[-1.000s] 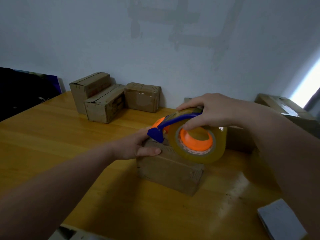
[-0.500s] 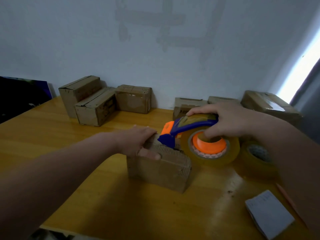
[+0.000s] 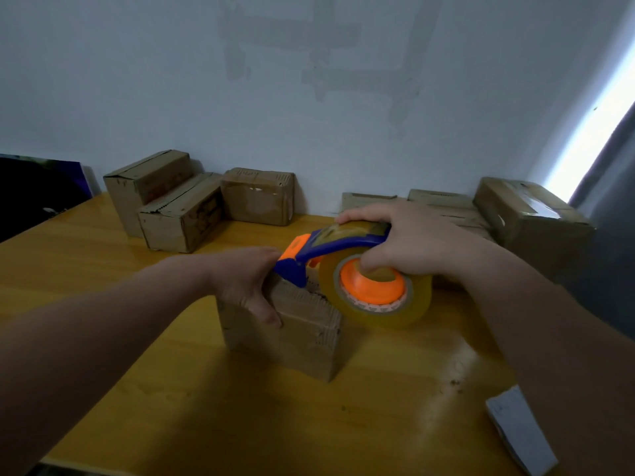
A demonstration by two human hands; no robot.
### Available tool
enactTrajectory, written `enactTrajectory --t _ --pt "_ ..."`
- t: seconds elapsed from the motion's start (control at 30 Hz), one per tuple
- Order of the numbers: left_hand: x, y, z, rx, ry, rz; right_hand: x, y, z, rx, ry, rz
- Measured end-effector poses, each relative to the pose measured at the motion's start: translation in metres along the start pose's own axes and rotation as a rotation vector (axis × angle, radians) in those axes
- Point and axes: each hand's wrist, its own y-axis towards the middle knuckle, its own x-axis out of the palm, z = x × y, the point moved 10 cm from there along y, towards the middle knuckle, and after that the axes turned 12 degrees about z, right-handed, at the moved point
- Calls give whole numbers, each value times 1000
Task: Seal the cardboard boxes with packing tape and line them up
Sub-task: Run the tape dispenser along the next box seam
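While the right hand (image 3: 415, 242) clamps the tape dispenser (image 3: 343, 240) from above, its fingers wrap over the blue frame and one digit hooks into the orange hub (image 3: 372, 288). The tape roll (image 3: 395, 312) is clear and yellowish, mounted on that hub. It hangs off the right end of the cardboard box (image 3: 295, 338), with its lower edge below the box top. The dispenser's blue nose with the orange tab sits at the box top, touching or just beside the left hand (image 3: 247, 283); can't tell which. That hand holds the box: palm on top, thumb pressed down the near face, fingers over the far top edge. The box stands mid-way across the yellow wooden table (image 3: 171, 407), one corner toward the camera, corrugated edges showing along the top flaps. The seam is hidden by hand and dispenser, so tape on it can't be judged.

Back left against the wall (image 3: 309, 97), three cardboard boxes are grouped and touching: tall box (image 3: 147, 180), lower box (image 3: 178, 221) in front of it, third box (image 3: 257, 197) to their right. Back right are three more in a row, partly behind the right arm. The rightmost box (image 3: 529, 214) is the largest, with glossy tape on top. A white paper pad (image 3: 519, 431) lies near the right table edge. A dark panel (image 3: 34, 190) sits far left, beyond the table.
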Motion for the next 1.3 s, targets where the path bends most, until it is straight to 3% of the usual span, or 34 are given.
enactTrajectory --t 0.27,0.57,0.8,1.2,1.3 --pt "6 -7 3 15 -85 35 1 -5 3 -16 2 -75" --pt "15 -11 -1 -71 123 -17 4 -42 60 89 -92 -231" --pt "30 -7 14 -54 316 -34 24 -62 78 170 65 -232" --pt "32 -11 46 -53 327 133 35 -73 81 217 142 -177" --pt "21 -25 22 -155 355 164 39 -74 76 217 170 -159"
